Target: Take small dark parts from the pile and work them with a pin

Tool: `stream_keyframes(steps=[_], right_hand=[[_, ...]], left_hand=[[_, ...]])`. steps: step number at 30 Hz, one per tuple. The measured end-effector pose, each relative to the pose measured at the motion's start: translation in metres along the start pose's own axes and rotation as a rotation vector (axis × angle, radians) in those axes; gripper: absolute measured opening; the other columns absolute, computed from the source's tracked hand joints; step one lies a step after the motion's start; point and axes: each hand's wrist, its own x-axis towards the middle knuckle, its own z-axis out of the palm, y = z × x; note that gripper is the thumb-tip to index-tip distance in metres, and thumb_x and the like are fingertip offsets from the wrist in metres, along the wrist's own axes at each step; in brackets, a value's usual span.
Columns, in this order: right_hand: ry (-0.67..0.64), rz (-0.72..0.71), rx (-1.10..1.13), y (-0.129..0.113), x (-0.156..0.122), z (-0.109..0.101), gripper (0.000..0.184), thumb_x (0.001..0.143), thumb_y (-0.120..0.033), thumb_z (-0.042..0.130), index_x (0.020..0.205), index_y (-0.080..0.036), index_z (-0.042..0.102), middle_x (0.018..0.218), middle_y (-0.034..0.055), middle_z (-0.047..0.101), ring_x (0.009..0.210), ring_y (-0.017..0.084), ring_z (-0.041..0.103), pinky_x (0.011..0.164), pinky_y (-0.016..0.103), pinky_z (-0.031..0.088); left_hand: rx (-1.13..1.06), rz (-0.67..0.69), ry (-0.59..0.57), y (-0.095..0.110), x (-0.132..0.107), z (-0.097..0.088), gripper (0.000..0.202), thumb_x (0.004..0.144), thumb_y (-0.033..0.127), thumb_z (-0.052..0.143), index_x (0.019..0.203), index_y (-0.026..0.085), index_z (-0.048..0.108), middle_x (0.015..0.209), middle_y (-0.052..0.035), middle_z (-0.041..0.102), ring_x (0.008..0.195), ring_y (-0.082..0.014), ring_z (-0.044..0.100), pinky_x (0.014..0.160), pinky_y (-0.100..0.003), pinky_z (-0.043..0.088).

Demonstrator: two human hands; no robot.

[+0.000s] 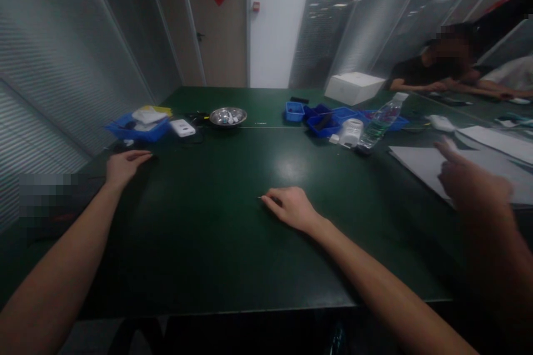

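Note:
My left hand (124,168) is low over the left part of the green table (200,222), near a blue basket (141,128). Its thumb and fingers are pressed together, and whatever they pinch is too small to make out. Near the middle of the table my right hand (291,206) is closed, thumb against the curled fingers. A thin, pale tip (259,197) sticks out from this pinch to the left; its kind cannot be told.
Behind my hands stand a metal bowl (228,116) with small items, a white device (183,128), blue trays (321,125) and a plastic bottle (383,122). Another person's hand (470,175) points over white paper (416,163) at right. A white box (353,89) is farther back.

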Motion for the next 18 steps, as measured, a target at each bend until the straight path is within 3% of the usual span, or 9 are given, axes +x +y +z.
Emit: stream_keyframes(steps=[7, 12, 15, 18], right_hand=[[-0.017, 0.018, -0.001, -0.002, 0.0, -0.002, 0.038, 0.107, -0.045, 0.044, 0.103, -0.022, 0.073, 0.083, 0.0027, 0.073, 0.068, 0.014, 0.064, 0.067, 0.026, 0.042], [-0.025, 0.019, -0.014, -0.001, 0.001, -0.002, 0.038, 0.107, -0.045, 0.044, 0.103, -0.022, 0.073, 0.081, 0.0022, 0.072, 0.067, 0.014, 0.063, 0.065, 0.026, 0.04], [-0.009, 0.017, -0.032, -0.002, 0.001, -0.001, 0.037, 0.107, -0.045, 0.045, 0.102, -0.022, 0.073, 0.081, 0.0017, 0.072, 0.067, 0.014, 0.063, 0.065, 0.026, 0.039], [-0.003, 0.017, -0.034, -0.002, 0.0, -0.001, 0.038, 0.107, -0.045, 0.045, 0.101, -0.022, 0.073, 0.08, 0.0014, 0.072, 0.065, 0.013, 0.061, 0.064, 0.026, 0.039]], left_hand=[[-0.006, -0.036, -0.039, 0.001, 0.0, -0.004, 0.038, 0.083, 0.041, 0.078, 0.116, 0.023, 0.077, 0.113, -0.0011, 0.076, 0.094, -0.0195, 0.065, 0.08, -0.026, 0.045], [-0.038, -0.103, -0.042, 0.003, 0.004, -0.001, 0.039, 0.08, 0.038, 0.078, 0.115, 0.02, 0.077, 0.106, -0.0019, 0.076, 0.088, -0.0193, 0.064, 0.077, -0.027, 0.045], [-0.075, -0.117, -0.033, 0.002, 0.011, 0.005, 0.041, 0.079, 0.037, 0.076, 0.115, 0.016, 0.076, 0.105, -0.0035, 0.076, 0.088, -0.0184, 0.063, 0.076, -0.027, 0.046], [-0.045, -0.043, -0.041, -0.002, 0.023, 0.012, 0.045, 0.082, 0.035, 0.07, 0.118, 0.008, 0.073, 0.103, -0.0084, 0.076, 0.084, -0.0186, 0.064, 0.072, -0.027, 0.048]])
